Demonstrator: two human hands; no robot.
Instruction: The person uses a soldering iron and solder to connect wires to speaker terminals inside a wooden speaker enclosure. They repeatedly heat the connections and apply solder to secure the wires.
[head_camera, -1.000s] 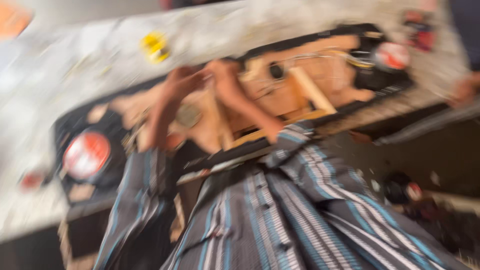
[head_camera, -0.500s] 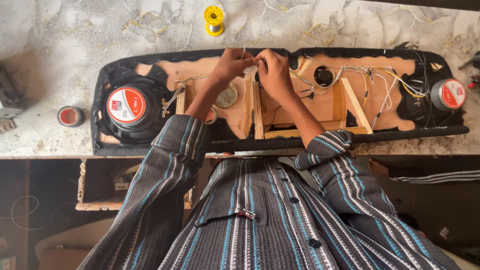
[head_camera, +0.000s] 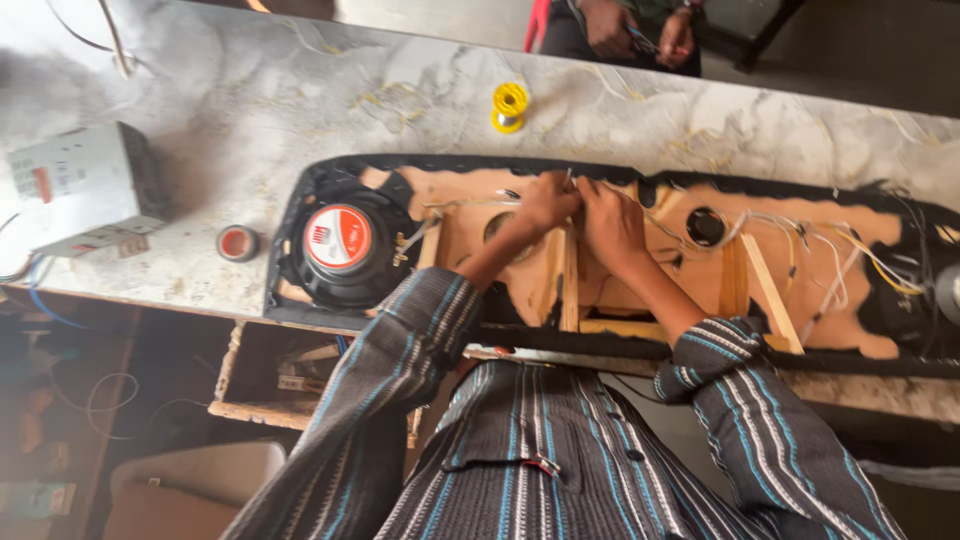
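A long tan panel (head_camera: 640, 290) with black edging lies on the marble table (head_camera: 200, 110), a red-capped speaker (head_camera: 338, 240) at its left end. Above its middle, the left hand (head_camera: 548, 203) and right hand (head_camera: 612, 222) meet, fingers pinching thin wires (head_camera: 690, 240).

I'm looking down at my own shirt (head_camera: 560, 470): dark grey, long-sleeved, with thin white stripes and bands of blue running down it. Buttons line the front placket, and there's a chest pocket with a small metal clip on its edge. Both sleeves are pushed up past the wrists, leaving my left hand (head_camera: 548, 200) and right hand (head_camera: 612, 222) bare.
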